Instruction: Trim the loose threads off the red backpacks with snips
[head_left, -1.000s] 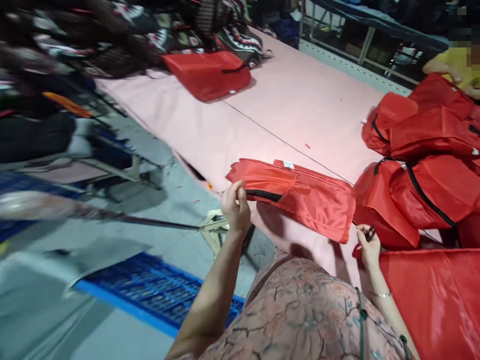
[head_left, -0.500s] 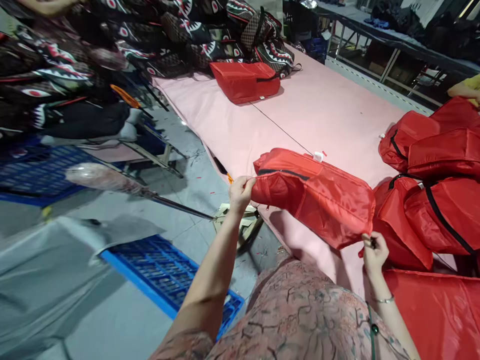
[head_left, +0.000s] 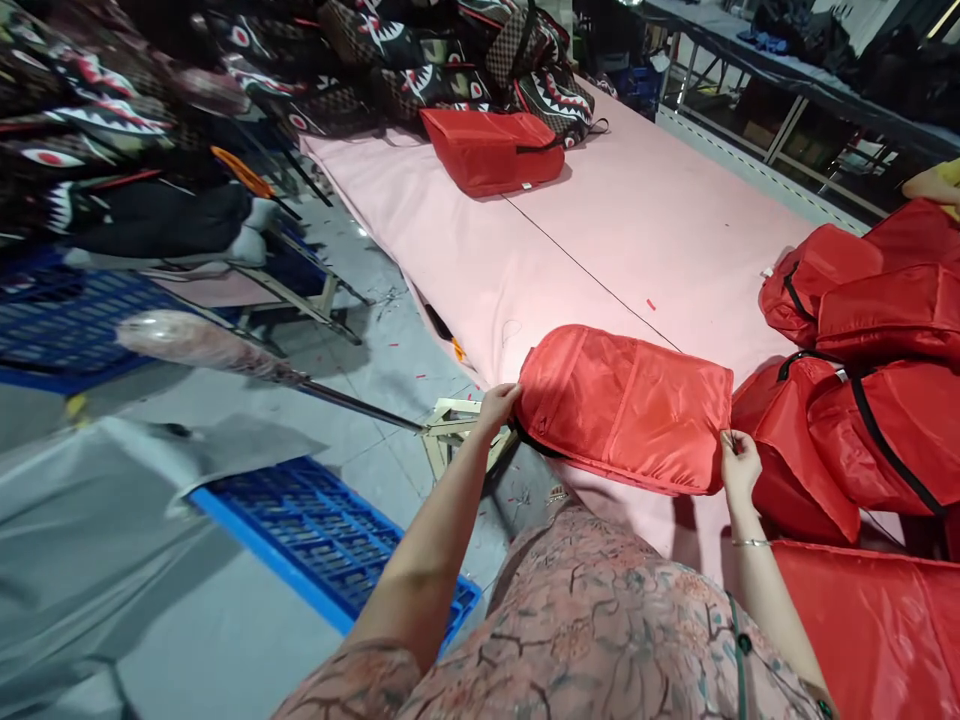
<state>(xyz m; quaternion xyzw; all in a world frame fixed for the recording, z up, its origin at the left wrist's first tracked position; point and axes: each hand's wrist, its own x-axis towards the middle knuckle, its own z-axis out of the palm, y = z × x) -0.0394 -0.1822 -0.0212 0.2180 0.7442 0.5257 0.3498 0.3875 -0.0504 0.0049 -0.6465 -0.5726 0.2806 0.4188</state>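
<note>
A red fabric bag (head_left: 622, 410) is stretched between my two hands above the near edge of the pink-covered table (head_left: 592, 220). Its broad, smooth side faces up, with a seam across the middle and a dark strip along the lower left edge. My left hand (head_left: 499, 405) pinches the rounded left end. At the squarer right end, my right hand (head_left: 740, 462) grips the lower corner. A small dark item shows by the right fingers, too small to name.
Red bags (head_left: 885, 430) are piled on the right, and another red bag (head_left: 495, 150) lies farther back. Patterned shark-face bags (head_left: 420, 80) are heaped behind. On the left stand a plastic-wrapped pole (head_left: 210, 345) and a blue crate (head_left: 315, 530).
The red bag has been turned so its broad panel faces up; its black zipper side and white tag no longer show. Both hands keep hold of its ends.
</note>
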